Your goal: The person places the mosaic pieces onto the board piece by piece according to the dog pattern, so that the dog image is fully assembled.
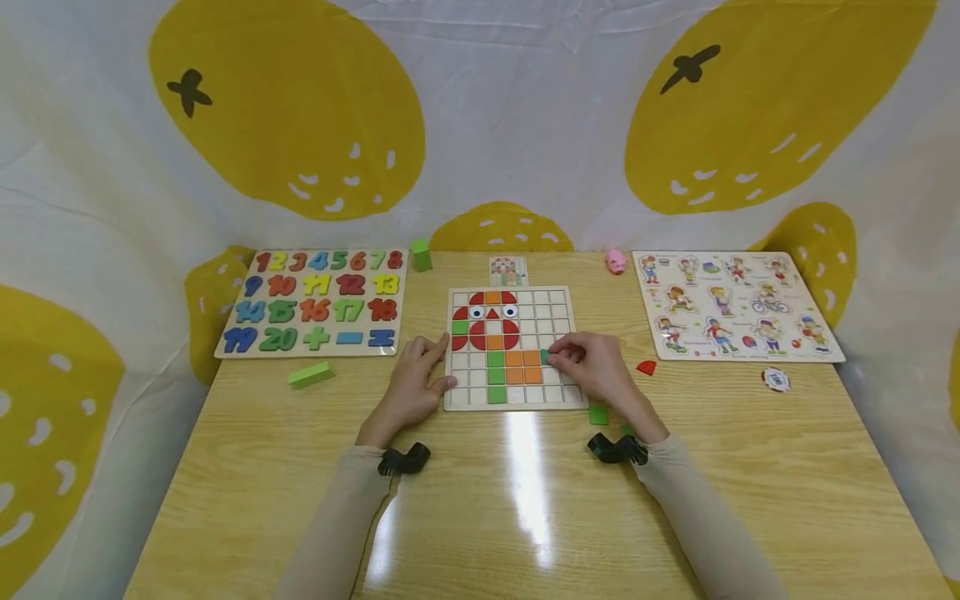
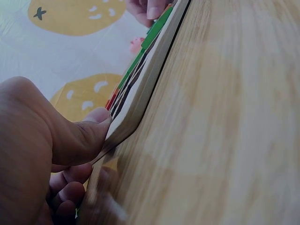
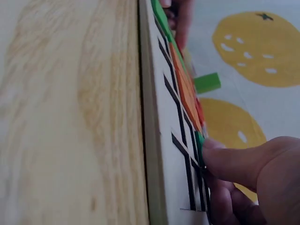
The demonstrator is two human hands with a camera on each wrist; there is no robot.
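A wooden grid board lies on the table, partly filled with red, orange and green pieces and two eye pieces. At its left edge, my left hand touches the rim with thumb and index finger; in the left wrist view the thumb presses near a corner. My right hand pinches a dark green tile between thumb and index finger, just right of the orange tiles. In the right wrist view this green tile sits against the grid, partly covered by the thumb.
A picture card lies behind the board. Number puzzle stands left, figure puzzle right. Loose green tile, red quarter piece, poker chip, pink pig and green blocks lie around.
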